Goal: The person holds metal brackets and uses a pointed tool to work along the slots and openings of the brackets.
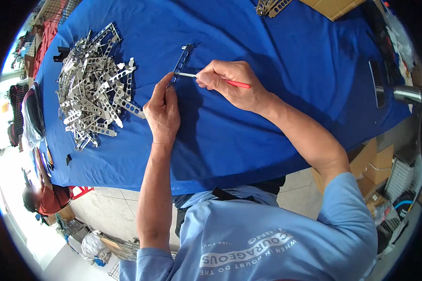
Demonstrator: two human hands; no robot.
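My left hand [163, 112] pinches the near end of a narrow metal strip with holes [181, 59], which extends away from me over the blue cloth. A slim tool with a red end and pale shaft [237, 84] is gripped in the fingers of my right hand [232, 82]. Its tip points left and meets the strip close to my left fingertips. Left of my hands lies a large heap of similar perforated metal pieces [91, 89].
Blue cloth [267, 140] covers the table. At the far edge are more metal pieces [272, 7] and a cardboard box [333, 7]. A flat dark-edged object [376, 83] lies at the right. Another person [56, 199] is at the lower left.
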